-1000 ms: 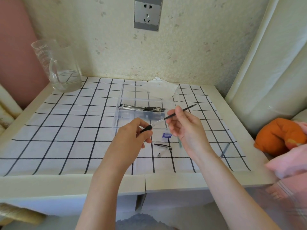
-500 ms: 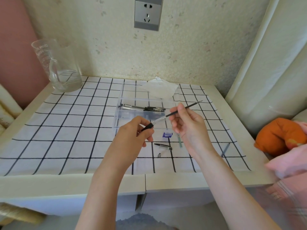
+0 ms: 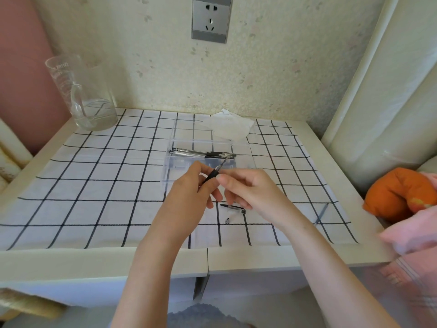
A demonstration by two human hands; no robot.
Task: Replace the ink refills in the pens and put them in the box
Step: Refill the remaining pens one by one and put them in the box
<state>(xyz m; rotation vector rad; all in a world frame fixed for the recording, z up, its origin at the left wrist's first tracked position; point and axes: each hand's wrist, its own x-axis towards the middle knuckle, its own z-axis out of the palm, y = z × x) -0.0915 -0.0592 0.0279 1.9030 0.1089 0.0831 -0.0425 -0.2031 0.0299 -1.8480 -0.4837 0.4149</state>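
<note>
Black rubber is what the left hand (image 3: 191, 192) grips: the grip section of the pen (image 3: 214, 172), held above the checked cloth (image 3: 94, 185), just in front of the clear box (image 3: 246, 159). The pen's thin pale end slants up and away towards the box wall. The right hand (image 3: 250, 190) sits close against it, thumb tip touching the black grip and fingers curled under. I cannot tell from here whether those fingers pinch the pen or only steady it.

It looks to me like the refill is being seated. To do this well, the left hand should keep the pen still. The right should push along the pen's own line, never sideways, since a thin refill bends easily.

A short pen piece (image 3: 233, 206) and 1 small cone (image 3: 227, 220) lie on the cloth just below the hands. My guess is they belong to this pen and go on next, threaded square and only finger-tight. Finished pens (image 3: 201, 153) already lie side by side in the box, so this one can go in parallel with them.
</note>
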